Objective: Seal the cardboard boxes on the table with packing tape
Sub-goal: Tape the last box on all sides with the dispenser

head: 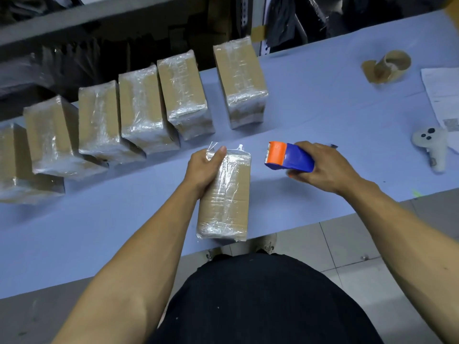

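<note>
The box in hand [224, 194] lies lengthwise at the near edge of the table [323, 100], already banded with clear tape along its top and over both ends. The left hand [203, 168] grips its far left corner, thumb laid on top and fingers curled round the side. The right hand [320, 167] clasps the blue-and-orange tape dispenser [289, 157], held just beside the box and apart from it. Six taped boxes [139, 110] stand in a row behind. Judged step: finishing this box. The next move likely calls for pressing down the loose tape tails at the far end, then setting the box aside.
</note>
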The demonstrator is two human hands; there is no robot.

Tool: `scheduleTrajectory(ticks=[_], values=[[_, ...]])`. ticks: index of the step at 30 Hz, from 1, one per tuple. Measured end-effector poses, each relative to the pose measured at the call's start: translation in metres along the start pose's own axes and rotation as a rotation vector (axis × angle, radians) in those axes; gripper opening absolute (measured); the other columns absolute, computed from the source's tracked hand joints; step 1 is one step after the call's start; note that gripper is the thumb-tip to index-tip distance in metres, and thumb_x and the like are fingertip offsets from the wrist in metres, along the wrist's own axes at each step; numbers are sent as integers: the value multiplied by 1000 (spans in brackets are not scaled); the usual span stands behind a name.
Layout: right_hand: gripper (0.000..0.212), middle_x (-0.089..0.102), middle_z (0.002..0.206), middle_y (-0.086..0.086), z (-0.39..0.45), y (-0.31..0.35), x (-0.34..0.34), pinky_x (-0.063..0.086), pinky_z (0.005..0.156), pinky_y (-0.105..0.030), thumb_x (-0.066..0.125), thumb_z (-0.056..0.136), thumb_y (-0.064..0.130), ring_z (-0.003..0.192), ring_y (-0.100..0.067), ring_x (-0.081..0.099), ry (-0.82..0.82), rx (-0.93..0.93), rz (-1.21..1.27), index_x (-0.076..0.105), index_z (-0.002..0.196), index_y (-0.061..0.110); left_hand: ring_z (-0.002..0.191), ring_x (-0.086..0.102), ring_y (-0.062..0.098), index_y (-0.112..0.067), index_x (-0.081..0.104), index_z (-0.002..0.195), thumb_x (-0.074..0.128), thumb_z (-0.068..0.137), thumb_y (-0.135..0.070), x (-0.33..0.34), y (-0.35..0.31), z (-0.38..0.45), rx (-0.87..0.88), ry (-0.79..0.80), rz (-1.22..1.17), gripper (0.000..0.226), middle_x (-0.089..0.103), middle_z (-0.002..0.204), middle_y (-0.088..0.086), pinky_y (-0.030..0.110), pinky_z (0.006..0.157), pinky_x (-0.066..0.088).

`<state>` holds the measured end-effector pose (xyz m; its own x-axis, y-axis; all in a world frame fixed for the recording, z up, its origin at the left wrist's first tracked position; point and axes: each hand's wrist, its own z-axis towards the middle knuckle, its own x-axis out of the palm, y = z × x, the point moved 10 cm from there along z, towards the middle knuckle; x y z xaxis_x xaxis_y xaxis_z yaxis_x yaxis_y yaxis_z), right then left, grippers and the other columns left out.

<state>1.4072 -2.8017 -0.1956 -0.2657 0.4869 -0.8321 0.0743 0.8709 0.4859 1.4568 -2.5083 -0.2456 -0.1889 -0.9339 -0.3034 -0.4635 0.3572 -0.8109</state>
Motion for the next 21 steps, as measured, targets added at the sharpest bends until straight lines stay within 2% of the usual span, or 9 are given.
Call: scheduleTrajectory(ticks=[2,5,8,11,14,18,21], values=[[56,61,101,-5,6,11,8,41,69,-32,74,80,39,94,-28,57,2,-2,-99,52,130,27,91,75,30,-12,74,92,66,82,-62,2,-2,0,5,11,8,52,78,92,8,55,90,58],[46,61,96,-13,24,40,7,38,69,-35,69,79,26,89,-38,58,-46,-2,-290,56,122,19,90,75,25,-14,74,94,66,82,-62,2,-4,-1,-1,2,23,50,79,91,3,52,91,58],[42,57,89,-12,36,61,-2,34,69,-34,68,71,16,80,-34,54,-87,-11,-427,58,112,16,91,75,24,-15,75,96,68,80,-62,2,-7,-3,-7,-17,11,50,79,92,2,52,91,58],[41,60,96,-12,42,83,8,28,73,-34,68,71,14,88,-34,57,-58,-8,-554,57,111,15,91,75,23,-18,76,93,69,81,-60,5,-8,-6,27,-12,24,44,79,92,0,53,91,58],[40,60,101,-13,41,86,19,28,73,-36,67,74,12,93,-35,56,-61,47,-545,55,112,14,91,75,25,-19,74,91,68,77,-67,-1,-1,-10,10,-47,-8,51,79,92,1,53,92,58],[57,55,109,-16,29,49,16,29,73,-37,73,75,18,99,-36,52,-166,200,-436,48,125,8,93,74,24,-22,73,94,67,72,-72,-5,1,-18,-20,-63,-40,55,78,94,-1,50,93,57],[85,45,130,-24,28,44,41,34,90,-44,69,80,22,115,-40,44,-117,250,-363,24,150,5,91,72,19,-26,69,91,61,74,-75,-9,6,-25,-24,-72,-15,52,77,93,-5,43,91,57]])
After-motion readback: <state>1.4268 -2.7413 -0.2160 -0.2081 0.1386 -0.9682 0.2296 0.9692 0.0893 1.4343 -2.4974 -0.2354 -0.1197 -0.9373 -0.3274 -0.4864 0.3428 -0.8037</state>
